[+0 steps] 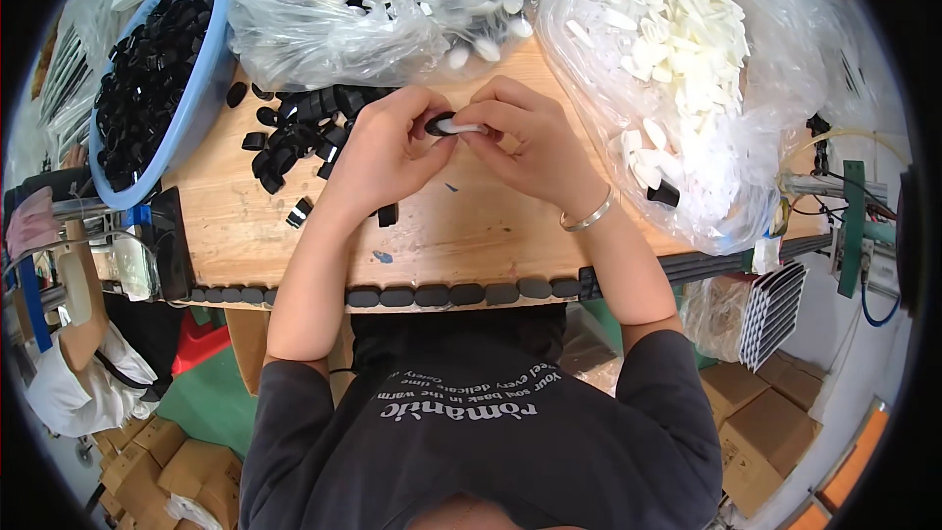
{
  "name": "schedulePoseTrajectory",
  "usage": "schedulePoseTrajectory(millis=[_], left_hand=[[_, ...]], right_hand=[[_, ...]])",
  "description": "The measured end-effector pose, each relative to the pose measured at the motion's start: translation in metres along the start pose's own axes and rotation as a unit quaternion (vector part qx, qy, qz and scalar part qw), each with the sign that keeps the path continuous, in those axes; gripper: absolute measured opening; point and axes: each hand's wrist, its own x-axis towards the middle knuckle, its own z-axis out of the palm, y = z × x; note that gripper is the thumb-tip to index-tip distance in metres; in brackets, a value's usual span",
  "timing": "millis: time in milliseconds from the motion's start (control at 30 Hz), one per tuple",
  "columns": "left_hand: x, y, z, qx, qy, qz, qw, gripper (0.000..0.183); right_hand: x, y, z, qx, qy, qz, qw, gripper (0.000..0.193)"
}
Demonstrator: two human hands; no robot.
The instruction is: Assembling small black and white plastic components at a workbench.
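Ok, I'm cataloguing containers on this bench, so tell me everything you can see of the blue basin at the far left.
The blue basin is a light blue, oval tub that looks like plastic, with a smooth rolled rim. It sits upright at the left end of the wooden table, partly overhanging the edge. It is filled nearly to the rim with small black parts. A clear plastic bag presses against its right side. Neither hand touches it.
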Motion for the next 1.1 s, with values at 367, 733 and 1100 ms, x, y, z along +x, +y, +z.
schedulePoseTrajectory(millis=[367, 733, 1100], left_hand=[[0.001, 0.002, 0.006, -0.022, 0.062, 0.045, 0.997, 0.027], [0.0, 0.006, 0.029, -0.224, 0.193, 0.02, 0.955, 0.012], [-0.001, 0.007, 0.028, -0.125, 0.237, 0.036, 0.963, 0.011]], right_hand=[[-0.001, 0.01, 0.002, 0.112, -0.019, 0.072, 0.991, 0.019], [0.0, 0.011, 0.006, 0.473, 0.061, 0.245, 0.844, 0.024], [0.0, 0.005, 0.007, 0.374, 0.044, 0.204, 0.904, 0.026]])
